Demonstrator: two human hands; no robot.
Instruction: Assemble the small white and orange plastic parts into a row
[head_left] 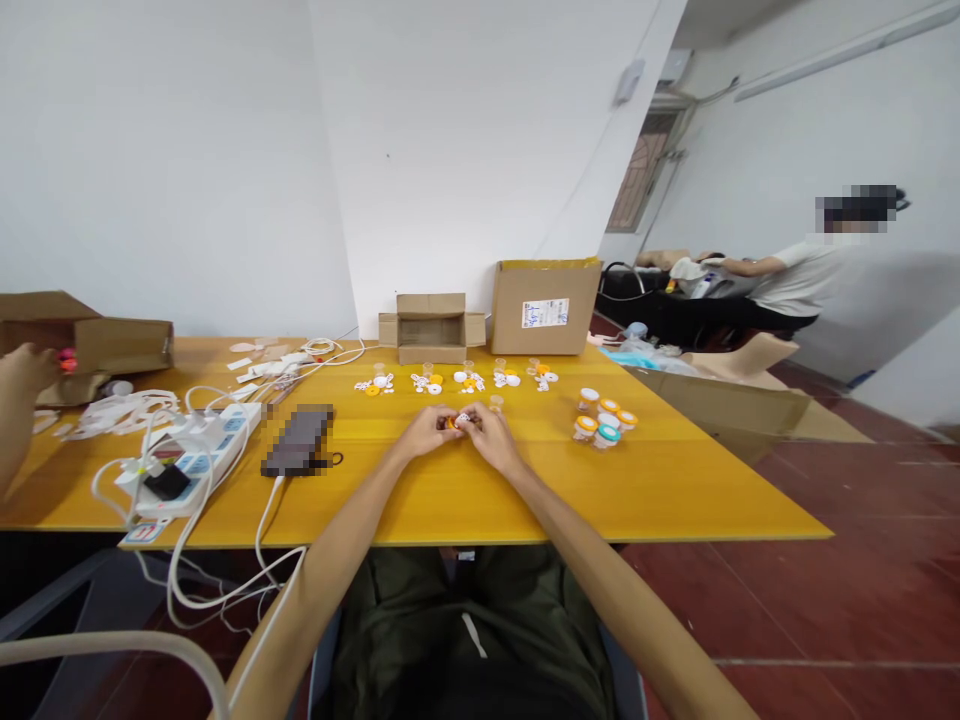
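Note:
Both my hands meet at the middle of the yellow table (675, 490). My left hand (429, 430) and my right hand (484, 432) are closed in a pinch around a small orange and white part (457, 421) held between the fingertips. Just beyond them stands a small clear cup (496, 402). Further back lie several small groups of white and orange parts (465, 380). To the right stand several small jars with orange, white and teal lids (604, 418).
An open cardboard box (430, 328) and a taller closed box (545, 306) stand at the table's far edge. A power strip (196, 456) with white cables and a dark phone (298, 441) lie at left. Another person's hand (22, 385) reaches in at far left; a seated person (795, 280) is at right.

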